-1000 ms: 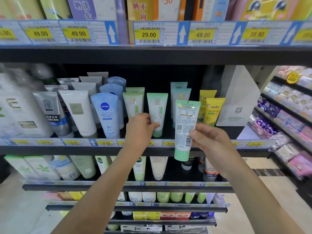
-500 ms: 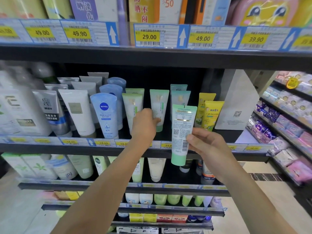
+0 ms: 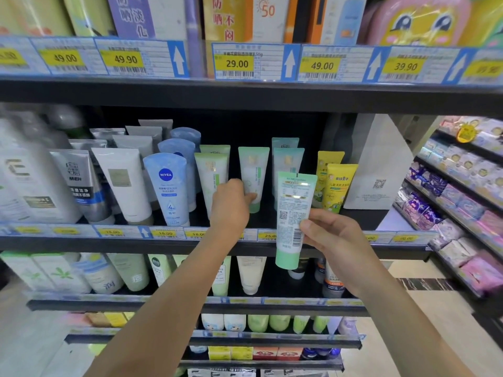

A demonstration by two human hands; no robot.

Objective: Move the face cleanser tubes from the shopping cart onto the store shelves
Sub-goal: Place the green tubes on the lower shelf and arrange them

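My right hand (image 3: 330, 234) holds a green face cleanser tube (image 3: 292, 216) upright, cap down, its back label with the barcode facing me, in front of the middle shelf (image 3: 340, 250). My left hand (image 3: 231, 206) reaches into that shelf and grips the lower part of a green and white tube (image 3: 253, 172) that stands there cap down. Another pale green tube (image 3: 211, 175) stands just left of it and teal tubes (image 3: 288, 161) stand behind the held one. The shopping cart is out of sight.
Blue Nivea tubes (image 3: 167, 186), white and grey men's tubes (image 3: 122, 183) fill the shelf's left; yellow tubes (image 3: 340, 183) and a white card box (image 3: 378, 164) stand at its right. Price tags line each shelf edge. More shelves lie above, below and in the aisle at right.
My left hand has pushed the green and white tube deeper and a little left on the shelf. My right hand has lowered the held tube slightly.
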